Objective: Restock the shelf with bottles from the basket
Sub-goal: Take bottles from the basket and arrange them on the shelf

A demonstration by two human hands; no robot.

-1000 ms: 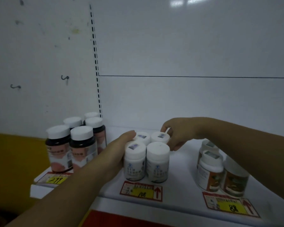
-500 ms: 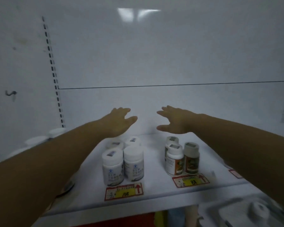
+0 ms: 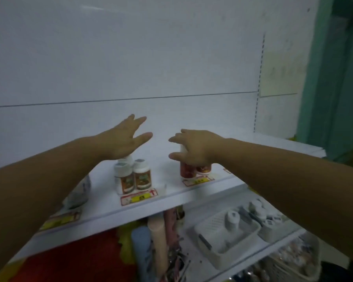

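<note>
My left hand [image 3: 126,140] hovers with its fingers spread just above a small group of white-capped bottles with brown-green labels [image 3: 134,177] on the white shelf [image 3: 171,193]. To the right, my right hand [image 3: 193,148] lies with relaxed fingers over the tops of two red-labelled bottles [image 3: 194,169] and hides most of their caps. Below the shelf at the lower right, a white basket [image 3: 210,239] holds a white bottle [image 3: 231,219]. Behind it stand more bottles [image 3: 261,210]. All of that area is blurred.
Price tags [image 3: 139,197] sit on the shelf's front lip. A blurred bottle [image 3: 81,190] shows beside my left forearm. Under the shelf are a tan roll [image 3: 157,235], fabric and a red surface [image 3: 69,261]. A teal wall [image 3: 334,78] rises at right.
The view has swung right and down. Both hands moved right: the left from the white-labelled bottles to the brown-green ones, the right onto the red-labelled pair. The basket came into view.
</note>
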